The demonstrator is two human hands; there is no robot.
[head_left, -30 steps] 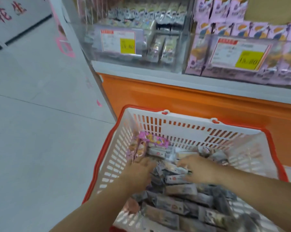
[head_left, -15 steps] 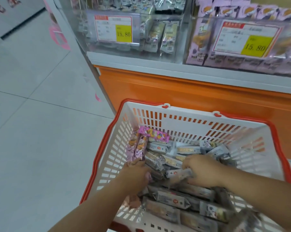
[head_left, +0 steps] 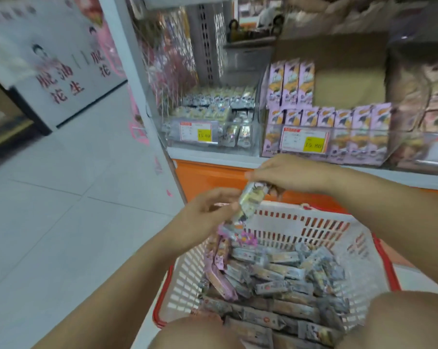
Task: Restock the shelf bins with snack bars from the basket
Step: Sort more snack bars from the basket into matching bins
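Observation:
A white basket with a red rim [head_left: 313,222] stands on the floor before the shelf, full of several grey and pink snack bars [head_left: 276,280]. Above its far left corner my left hand [head_left: 205,212] and my right hand [head_left: 288,176] both hold a small bunch of pale-wrapped snack bars [head_left: 249,204]. The left grips the lower end, the right pinches the top. A clear shelf bin [head_left: 213,132] with grey bars and a yellow price tag sits on the shelf beyond. Beside it a second bin [head_left: 338,144] holds purple packs.
The shelf has a white ledge over an orange base [head_left: 213,177]. Purple boxes [head_left: 291,81] are stacked above the right bin, with a brown carton [head_left: 349,79] behind. Tiled floor [head_left: 62,210] spreads to the left. My knees [head_left: 401,321] show at the bottom.
Both hands rose out of the basket carrying snack bars and now hold them above its far rim. The view tilted up toward the shelf.

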